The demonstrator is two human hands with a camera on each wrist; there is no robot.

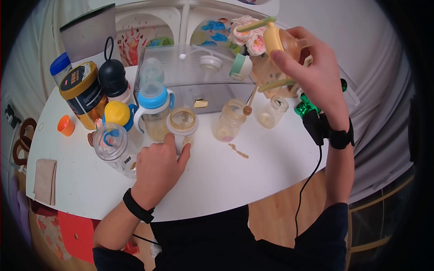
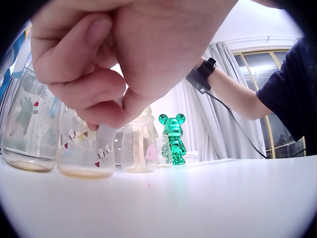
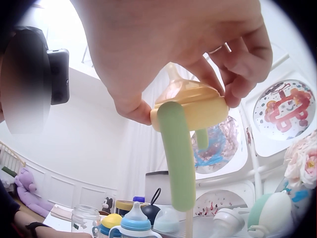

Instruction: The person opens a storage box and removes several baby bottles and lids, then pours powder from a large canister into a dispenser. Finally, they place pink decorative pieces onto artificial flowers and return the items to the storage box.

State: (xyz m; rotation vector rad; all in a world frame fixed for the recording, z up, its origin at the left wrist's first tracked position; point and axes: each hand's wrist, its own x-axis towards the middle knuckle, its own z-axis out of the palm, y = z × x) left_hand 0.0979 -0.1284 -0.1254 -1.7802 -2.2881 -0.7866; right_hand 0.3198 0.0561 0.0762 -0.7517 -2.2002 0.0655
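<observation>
My right hand (image 1: 312, 58) pinches a yellow bottle top (image 1: 273, 39) with green handles and a nipple, raised above the table's right side. From it a straw hangs down, with a brown weighted end (image 1: 247, 110) beside the mouth of an uncapped bottle (image 1: 229, 121). In the right wrist view, thumb and fingers hold the yellow collar (image 3: 198, 113) by its sides. My left hand (image 1: 158, 167) grips a small clear bottle (image 1: 182, 124) with a white collar, standing on the table; the left wrist view shows its printed base (image 2: 86, 161) on the tabletop.
Left of my left hand stand a clear jar (image 1: 113, 147), a blue-topped handled bottle (image 1: 155, 113), a yellow-lidded bottle (image 1: 116, 113) and a gold tin (image 1: 86, 97). Behind is a transparent case (image 1: 174, 67). To the right are a small jar (image 1: 272, 113) and a green bear figure (image 1: 306, 107).
</observation>
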